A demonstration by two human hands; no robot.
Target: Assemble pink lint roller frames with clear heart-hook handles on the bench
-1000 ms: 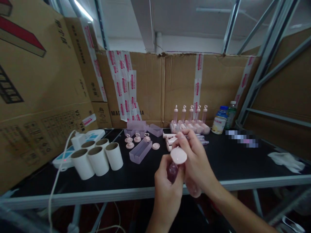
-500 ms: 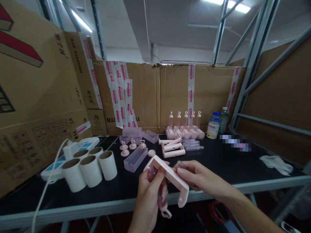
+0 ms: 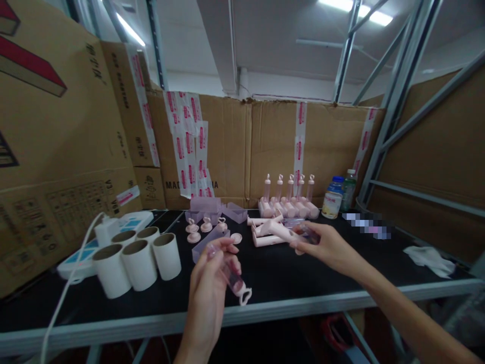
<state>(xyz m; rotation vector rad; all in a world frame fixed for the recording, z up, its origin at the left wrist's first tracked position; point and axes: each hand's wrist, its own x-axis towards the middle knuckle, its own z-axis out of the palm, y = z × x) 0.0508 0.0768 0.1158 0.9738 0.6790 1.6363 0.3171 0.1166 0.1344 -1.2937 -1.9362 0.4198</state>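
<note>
Fingers of the left hand [image 3: 206,288] pinch a clear pink tube [image 3: 229,275] with a heart-loop cap, held tilted above the near table edge [image 3: 151,323]. Right hand [image 3: 322,242]: fingers closed on a pink holder [image 3: 275,230] and a second clear tube [image 3: 307,233], farther back over the black table. Nearby: lilac tray [image 3: 209,240], loose caps [image 3: 193,237], white cardboard rolls [image 3: 136,260]. Risk: the light fingertip pinch could let the slanted tube slip off the edge; the doubly loaded right hand may drop a piece.

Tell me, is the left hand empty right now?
No, the left hand holds a clear pink tube with a looped cap.
</note>
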